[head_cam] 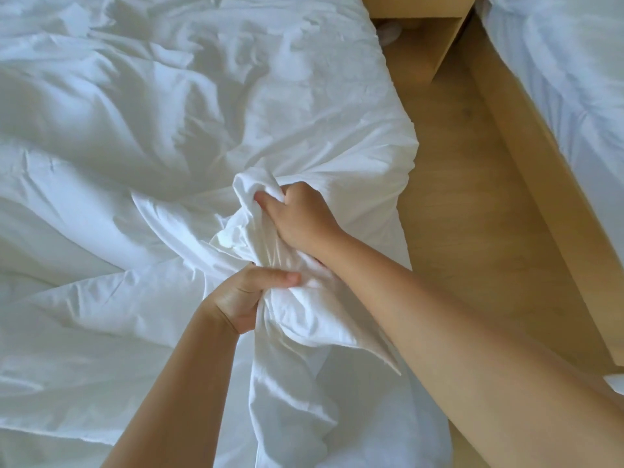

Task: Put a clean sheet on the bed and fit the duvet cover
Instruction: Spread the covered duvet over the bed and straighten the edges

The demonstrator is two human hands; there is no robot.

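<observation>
Now: the duvet cover (pixel 260 244) is lying bunched near the right edge of the bed, a gathered wad of white cloth rising off the rumpled white bedding (pixel 152 113) that is covering the mattress. Both hands are gripping this wad. The left hand (pixel 244 298) is clutching it from the near side, its fingers (pixel 280 276) clamping tight round the cloth. The right hand (pixel 299 219) is grasping the far end of the same wad, its fingers curling into the folds and partly hiding in them. The two hands are sitting close together, with the cloth twisting between them. A loose tail of it is trailing down toward the camera between the bare forearms. Whether the duvet itself is inside the gathered cloth cannot be told. Right of the bed, a strip of light wooden floor (pixel 456 204) is showing. Beyond it, a second bed (pixel 574 79) in white linen is resting on a tan wooden frame (pixel 526 153). At the top, a tan wooden cabinet (pixel 422 38) is standing between the beds.
</observation>
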